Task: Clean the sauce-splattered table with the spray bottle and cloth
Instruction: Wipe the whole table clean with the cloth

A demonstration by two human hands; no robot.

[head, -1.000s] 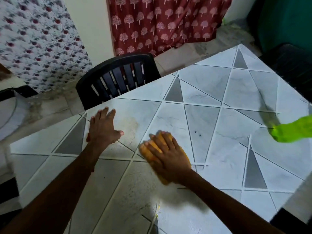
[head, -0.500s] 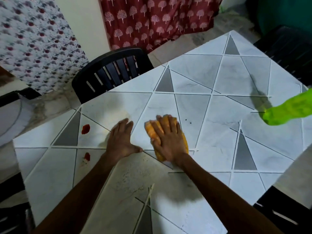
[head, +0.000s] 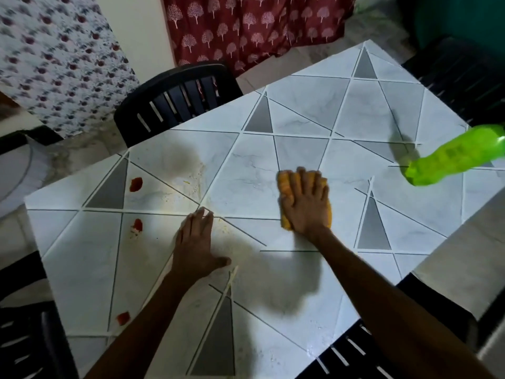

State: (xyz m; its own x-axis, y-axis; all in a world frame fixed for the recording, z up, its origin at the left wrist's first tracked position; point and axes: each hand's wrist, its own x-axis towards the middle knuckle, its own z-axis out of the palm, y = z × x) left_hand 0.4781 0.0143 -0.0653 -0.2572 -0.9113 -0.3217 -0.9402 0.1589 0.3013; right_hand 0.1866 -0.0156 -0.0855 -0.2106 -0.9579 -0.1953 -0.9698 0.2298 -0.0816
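Head view: table [head: 300,110] with a pale marble-look top, thin dark lines and grey triangles, seen from above at an angle. Right hand [head: 306,203] lies palm down on the cloth [head: 284,184], fingers straight and close together, pressing it flat against the top; nothing is gripped. Cloth is yellow-orange, bunched under the palm, with its edges showing on the hand's left side and at the fingertips; it sits near the middle of the table. Left hand [head: 195,242] is flat on bare tabletop to the left of the cloth and apart from it, fingers straight and together, thumb spread out to the right, holding nothing. Bottle [head: 453,157] is bright green, its base on the table near the right edge, well apart from the cloth; its body leans toward the right frame border and its top is cut off there, so the spray head cannot be seen. Three red sauce spots lie on the left part of the table: far spot [head: 135,184], middle spot [head: 137,225] with a small smear below it, near spot [head: 123,318] close to the left forearm. Faint yellowish specks [head: 196,176] lie between the far spot and the cloth. Black slatted chair [head: 177,97] stands at the far side of the table, its back touching or just beside the edge. Red curtain [head: 246,26] with a pale tree print hangs behind it.
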